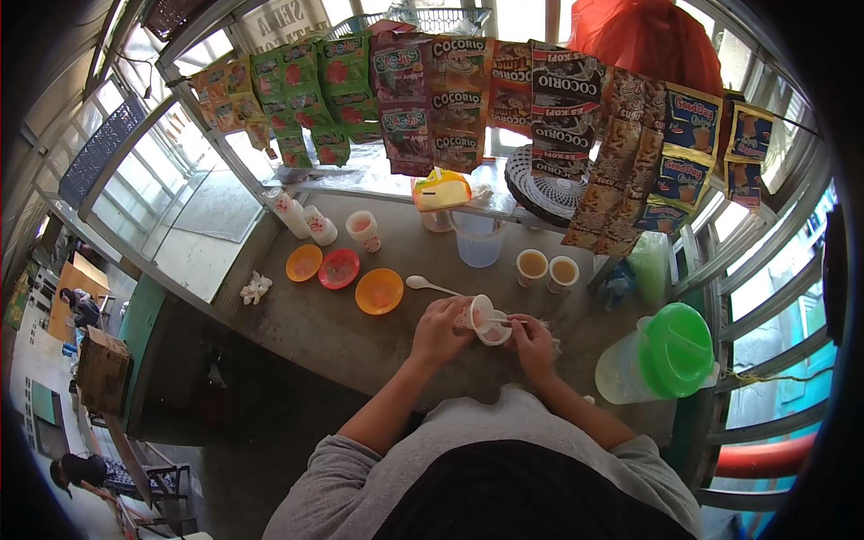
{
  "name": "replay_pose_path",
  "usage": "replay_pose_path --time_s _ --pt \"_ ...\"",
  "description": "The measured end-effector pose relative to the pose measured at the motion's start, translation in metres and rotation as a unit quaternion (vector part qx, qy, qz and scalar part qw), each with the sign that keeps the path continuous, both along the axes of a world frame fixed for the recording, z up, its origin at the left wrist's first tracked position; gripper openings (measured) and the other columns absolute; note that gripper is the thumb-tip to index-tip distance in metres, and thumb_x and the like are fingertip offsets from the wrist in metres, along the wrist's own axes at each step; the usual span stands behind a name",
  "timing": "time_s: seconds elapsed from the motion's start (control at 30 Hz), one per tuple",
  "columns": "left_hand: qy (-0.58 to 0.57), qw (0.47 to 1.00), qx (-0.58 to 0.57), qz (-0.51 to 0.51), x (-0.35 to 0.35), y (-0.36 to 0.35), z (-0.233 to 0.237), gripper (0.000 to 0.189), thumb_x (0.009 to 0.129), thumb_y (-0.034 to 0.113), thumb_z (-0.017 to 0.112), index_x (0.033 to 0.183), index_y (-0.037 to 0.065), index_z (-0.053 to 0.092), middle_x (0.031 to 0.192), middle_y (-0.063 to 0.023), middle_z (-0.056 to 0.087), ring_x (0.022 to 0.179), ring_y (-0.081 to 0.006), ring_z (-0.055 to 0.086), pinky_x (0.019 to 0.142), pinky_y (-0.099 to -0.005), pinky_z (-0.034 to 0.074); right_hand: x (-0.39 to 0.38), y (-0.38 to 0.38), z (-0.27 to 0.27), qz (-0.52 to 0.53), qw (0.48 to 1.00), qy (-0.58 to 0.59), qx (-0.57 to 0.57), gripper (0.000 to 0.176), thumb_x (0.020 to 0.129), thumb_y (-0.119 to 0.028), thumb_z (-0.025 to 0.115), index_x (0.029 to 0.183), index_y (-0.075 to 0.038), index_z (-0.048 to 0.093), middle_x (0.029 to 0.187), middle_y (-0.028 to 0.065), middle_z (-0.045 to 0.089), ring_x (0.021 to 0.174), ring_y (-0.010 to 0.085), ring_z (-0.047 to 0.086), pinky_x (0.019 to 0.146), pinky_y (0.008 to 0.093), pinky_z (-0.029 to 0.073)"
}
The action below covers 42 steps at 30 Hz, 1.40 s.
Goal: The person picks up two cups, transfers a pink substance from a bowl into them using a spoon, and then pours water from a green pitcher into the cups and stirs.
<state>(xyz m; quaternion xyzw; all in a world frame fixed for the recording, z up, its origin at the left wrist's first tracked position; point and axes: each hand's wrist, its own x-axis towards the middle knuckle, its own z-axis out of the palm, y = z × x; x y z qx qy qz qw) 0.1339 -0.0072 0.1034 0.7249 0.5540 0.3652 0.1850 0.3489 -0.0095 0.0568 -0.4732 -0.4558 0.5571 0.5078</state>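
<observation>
My left hand [439, 329] is wrapped round a white paper cup [481, 306] with red print, tipped toward the right. In my right hand [533, 347] a thin light spoon [501, 320] is pinched, its end at the mouth of the tipped cup. Right below that mouth stands a second white cup [494, 337], close between both hands; part of it is hidden. A white spoon [427, 284] lies on the counter just beyond my left hand.
Orange plate [379, 292], red plate [338, 268] and stacked cups [288, 212] stand at left. Two filled cups [532, 264], a clear tub [477, 239] and a green-lidded pitcher [673, 351] are on the counter [360, 346]. Drink sachets [459, 103] hang above.
</observation>
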Motion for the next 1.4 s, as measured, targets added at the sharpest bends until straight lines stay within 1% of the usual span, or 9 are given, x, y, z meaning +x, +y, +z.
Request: replay_pose_path --time_s 0.1,0.43,0.73,0.8,0.9,1.13,1.23,1.3,1.4 --pt "0.015 1.0 0.005 0.005 0.0 0.002 0.003 0.055 0.072 0.016 0.079 0.126 0.01 0.065 0.123 -0.0123 0.068 0.119 -0.0337 0.061 0.104 -0.0436 0.048 0.003 0.001 -0.006 -0.004 0.99 0.131 -0.06 0.023 0.104 -0.018 0.056 0.114 0.0 0.066 0.104 0.011 0.074 0.068 0.0116 0.064 0.064 0.0238 0.052" --pt "-0.011 0.999 -0.029 0.034 -0.007 0.001 -0.01 0.059 0.072 0.018 0.08 0.128 0.012 0.063 0.126 -0.0118 0.067 0.121 -0.0334 0.059 0.103 -0.0428 0.048 0.041 -0.003 0.002 -0.038 0.991 0.124 -0.041 0.023 0.104 -0.016 0.056 0.114 0.002 0.066 0.101 0.0107 0.072 0.068 0.0123 0.063 0.065 0.0255 0.053" --pt "0.0 0.999 -0.033 0.028 -0.012 0.002 -0.007 0.057 0.072 0.018 0.081 0.127 0.011 0.064 0.126 -0.0113 0.066 0.121 -0.0333 0.059 0.104 -0.0436 0.048 0.057 -0.029 0.031 -0.073 0.985 -0.101 0.12 0.014 0.098 -0.008 0.063 0.109 -0.001 0.069 0.092 0.0086 0.072 0.072 0.0139 0.065 0.068 0.0285 0.053" --pt "0.001 0.999 -0.024 0.024 -0.011 0.002 -0.01 0.057 0.072 0.018 0.08 0.126 0.011 0.064 0.126 -0.0113 0.066 0.121 -0.0332 0.059 0.104 -0.0436 0.048 0.059 -0.032 0.033 -0.095 0.905 -0.299 0.288 0.016 0.092 -0.005 0.067 0.108 -0.006 0.072 0.092 0.0087 0.075 0.072 0.0201 0.068 0.072 0.0317 0.052" --pt "0.001 1.0 -0.012 0.015 -0.009 0.002 -0.014 0.056 0.072 0.016 0.079 0.126 0.01 0.064 0.126 -0.0114 0.066 0.121 -0.0331 0.059 0.105 -0.0437 0.047 0.053 -0.037 0.048 -0.064 0.869 -0.332 0.36 0.022 0.088 -0.004 0.069 0.108 -0.011 0.073 0.095 0.009 0.076 0.075 0.0248 0.07 0.073 0.034 0.05" --pt "0.007 1.0 0.005 -0.021 -0.001 0.002 -0.007 0.056 0.072 0.015 0.079 0.126 0.01 0.064 0.127 -0.0111 0.066 0.122 -0.0323 0.059 0.106 -0.0436 0.047 0.029 -0.021 0.038 -0.015 0.868 -0.33 0.37 0.021 0.089 -0.005 0.068 0.108 -0.011 0.073 0.094 0.0096 0.076 0.072 0.0255 0.069 0.07 0.0354 0.048" --pt "0.01 1.0 0.004 -0.021 0.004 0.003 -0.002 0.056 0.072 0.015 0.078 0.126 0.011 0.064 0.126 -0.0104 0.066 0.122 -0.0319 0.059 0.106 -0.0431 0.047 0.012 -0.009 0.029 -0.016 0.899 -0.339 0.277 0.015 0.094 -0.007 0.065 0.107 -0.007 0.072 0.092 0.0084 0.076 0.068 0.0213 0.068 0.068 0.0332 0.049" --pt "0.026 0.999 0.017 -0.021 0.002 0.004 -0.001 0.056 0.072 0.016 0.078 0.126 0.011 0.064 0.126 -0.0103 0.066 0.122 -0.0319 0.059 0.105 -0.043 0.047 0.005 0.0 0.019 0.007 0.992 -0.108 0.059 0.017 0.1 -0.014 0.061 0.11 -0.005 0.071 0.096 0.0075 0.075 0.072 0.0149 0.068 0.069 0.0288 0.054" --pt "0.035 0.999 0.032 -0.009 0.004 0.007 0.0 0.055 0.073 0.016 0.078 0.127 0.011 0.064 0.127 -0.0105 0.066 0.121 -0.0323 0.059 0.105 -0.043 0.047 0.01 0.011 0.002 0.04 0.998 0.043 -0.021 0.021 0.104 -0.019 0.057 0.112 -0.004 0.069 0.102 0.0072 0.074 0.073 0.0123 0.067 0.067 0.0253 0.054"
